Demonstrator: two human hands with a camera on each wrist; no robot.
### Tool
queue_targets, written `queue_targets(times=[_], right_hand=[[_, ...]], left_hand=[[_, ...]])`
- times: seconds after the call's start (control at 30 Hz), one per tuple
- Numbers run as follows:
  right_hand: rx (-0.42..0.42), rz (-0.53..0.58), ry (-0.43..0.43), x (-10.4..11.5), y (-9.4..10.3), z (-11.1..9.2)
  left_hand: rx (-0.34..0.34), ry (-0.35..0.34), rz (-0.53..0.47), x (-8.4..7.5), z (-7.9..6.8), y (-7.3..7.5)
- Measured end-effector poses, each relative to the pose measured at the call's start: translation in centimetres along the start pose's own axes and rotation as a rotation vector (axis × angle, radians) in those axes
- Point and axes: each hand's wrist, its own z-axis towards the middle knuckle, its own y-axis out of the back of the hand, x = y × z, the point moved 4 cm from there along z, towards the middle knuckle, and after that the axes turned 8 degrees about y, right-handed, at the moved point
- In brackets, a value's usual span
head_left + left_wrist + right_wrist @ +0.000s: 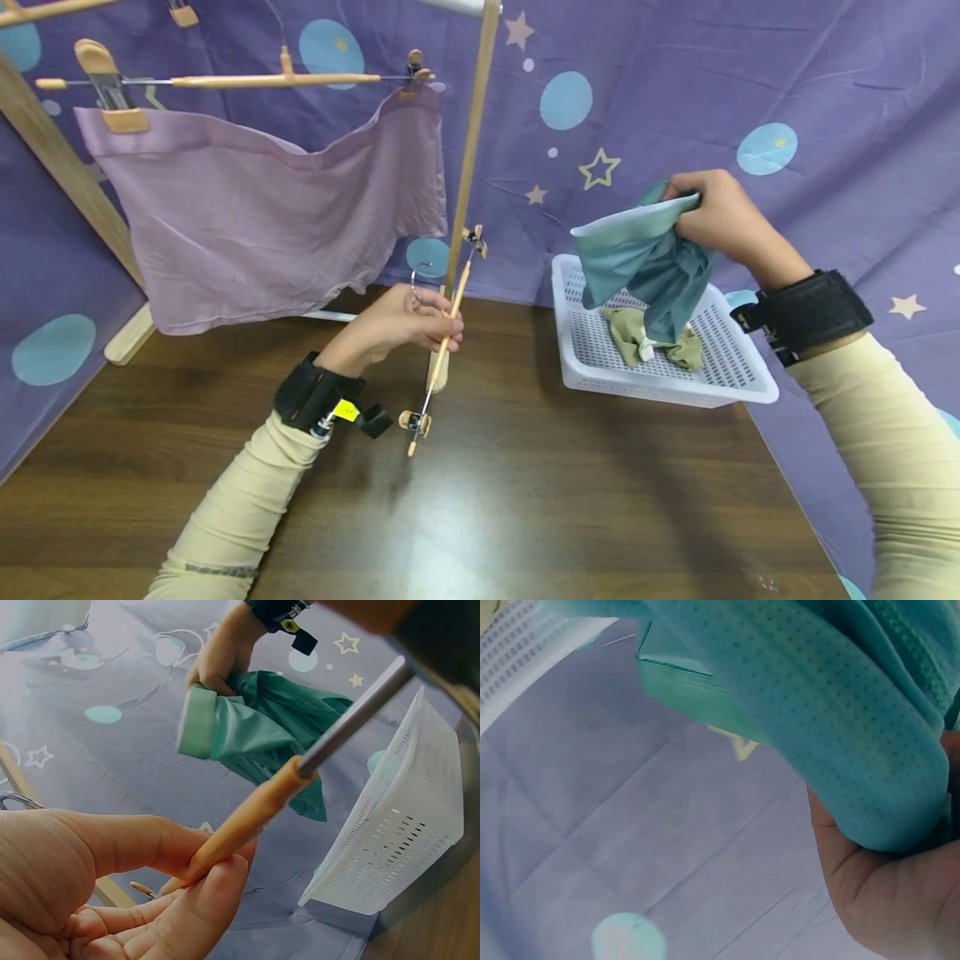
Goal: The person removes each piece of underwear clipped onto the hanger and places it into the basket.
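My left hand [401, 321] pinches a thin wooden clip hanger [437, 367] between thumb and fingers near its middle. The hanger slants in the air, a clip near each end and its metal hook [415, 279] by my knuckles. In my right hand [712, 212] is a teal garment [637, 250], gripped at its pale waistband and hanging in folds over the basket. Close up in the right wrist view, the teal fabric [832, 750] shows small dots and covers most of my fingertips. The left wrist view shows the waistband [198, 724] facing the hanger.
A white perforated basket [660, 385] at the back right of the wooden table [525, 483] holds olive-green cloth [630, 333] with a white patch. At left, a pink garment [270, 208] hangs by clips from another hanger [247, 81] on a wooden rack [472, 142].
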Motion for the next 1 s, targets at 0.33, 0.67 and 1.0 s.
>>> queue_targets(times=[0.33, 0.67, 1.0], right_hand=[[-0.001, 0.002, -0.086, -4.3, -0.9, 0.3], [0.044, 0.029, -0.103, -7.3, -3.1, 0.5], [0.192, 0.067, -0.108, -9.2, -6.2, 0.5]], left_hand=[[-0.003, 0.010, 0.000, 0.2, 0.2, 0.1], [0.000, 0.013, -0.001, 0.2, 0.3, 0.1], [0.004, 0.006, 0.012, 0.6, 0.5, 0.0]])
